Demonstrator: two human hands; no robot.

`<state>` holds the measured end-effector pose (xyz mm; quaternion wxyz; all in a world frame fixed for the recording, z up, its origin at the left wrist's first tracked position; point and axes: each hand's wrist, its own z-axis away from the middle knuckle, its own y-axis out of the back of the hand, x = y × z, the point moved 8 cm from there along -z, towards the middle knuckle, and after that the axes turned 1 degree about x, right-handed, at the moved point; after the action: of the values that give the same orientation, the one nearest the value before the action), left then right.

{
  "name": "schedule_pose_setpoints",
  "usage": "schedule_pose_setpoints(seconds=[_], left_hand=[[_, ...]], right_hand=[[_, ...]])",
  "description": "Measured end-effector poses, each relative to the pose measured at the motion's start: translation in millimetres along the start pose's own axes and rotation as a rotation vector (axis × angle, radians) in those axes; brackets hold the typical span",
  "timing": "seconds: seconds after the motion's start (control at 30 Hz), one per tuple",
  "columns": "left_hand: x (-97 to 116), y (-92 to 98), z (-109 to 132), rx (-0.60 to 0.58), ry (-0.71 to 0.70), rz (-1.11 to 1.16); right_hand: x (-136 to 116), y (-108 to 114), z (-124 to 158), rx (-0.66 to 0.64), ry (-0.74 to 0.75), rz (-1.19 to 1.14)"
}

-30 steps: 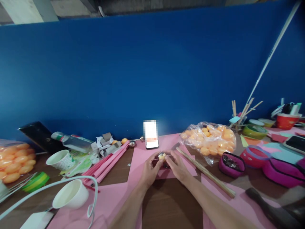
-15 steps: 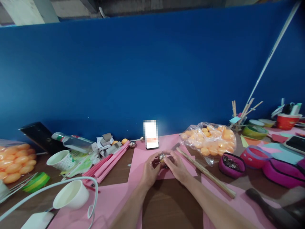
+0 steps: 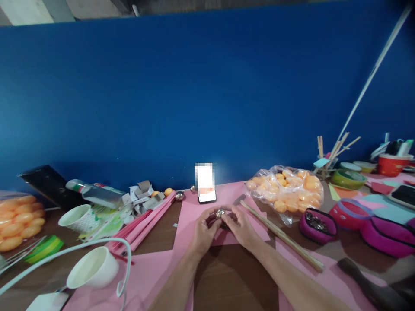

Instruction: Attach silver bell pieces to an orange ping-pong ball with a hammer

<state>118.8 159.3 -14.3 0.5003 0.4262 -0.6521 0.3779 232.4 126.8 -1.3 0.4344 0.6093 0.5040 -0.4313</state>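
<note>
Over the pink paper [image 3: 186, 224] in the middle, my left hand [image 3: 205, 229] and my right hand [image 3: 240, 225] come together around a small shiny metallic ball [image 3: 220, 213]. Fingers of both hands close on it from either side, and the thumbs meet at its near face. Much of the ball is hidden by the fingers, and a dark patch under it is too small to make out. Just beyond the hands stands a lit phone [image 3: 206, 194]. Another shiny ball [image 3: 179, 196] lies to the left of the phone.
Clear bags of orange balls lie right [image 3: 285, 190] and far left [image 3: 19, 220]. A bundle of sticks [image 3: 282, 235] and a magenta pouch of small metal pieces [image 3: 317, 225] are on the right. Pink strips [image 3: 145, 224], a white cup [image 3: 94, 268] and a white cable [image 3: 65, 251] lie left.
The metallic ball has shifted or turned slightly between my fingers, and my right thumb has moved a little lower on it. Both hands stay in about the same place. The view has tilted slightly.
</note>
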Motion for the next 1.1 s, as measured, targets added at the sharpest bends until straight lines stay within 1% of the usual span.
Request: schedule_pose_setpoints(seconds=[0.07,0.2,0.33,0.4,0.53,0.63,0.83,0.97,1.1], left_hand=[[0.8,0.3,1.0,0.011,0.014,0.032],[1.8,-1.1,3.0,-0.010,0.056,0.069],[-1.4,7.5,2.2,0.075,0.072,0.022],[-1.7,9.2,1.2,0.087,0.061,-0.022],[0.6,8.2,0.3,0.065,0.043,-0.050],[0.0,7.6,0.3,0.051,0.060,0.006],[-2.8,6.1,0.1,0.043,0.086,0.076],[0.5,6.1,1.1,0.064,0.070,0.093],[4.3,3.6,2.3,0.049,0.063,0.080]], right_hand=[[-0.3,-1.2,0.3,-0.008,0.002,-0.021],[-1.4,-3.6,1.4,-0.029,0.008,-0.051],[-4.9,-4.7,3.0,-0.046,0.009,-0.056],[-7.4,-4.4,3.9,-0.043,0.015,-0.050],[-10.2,-4.2,4.4,-0.041,0.031,-0.019],[-9.7,-3.2,3.9,-0.032,0.047,-0.022],[-5.4,-6.2,3.4,-0.058,0.026,-0.055],[-5.9,-5.6,3.6,-0.028,0.050,-0.025],[-1.2,-6.0,3.7,-0.032,0.038,-0.023]])
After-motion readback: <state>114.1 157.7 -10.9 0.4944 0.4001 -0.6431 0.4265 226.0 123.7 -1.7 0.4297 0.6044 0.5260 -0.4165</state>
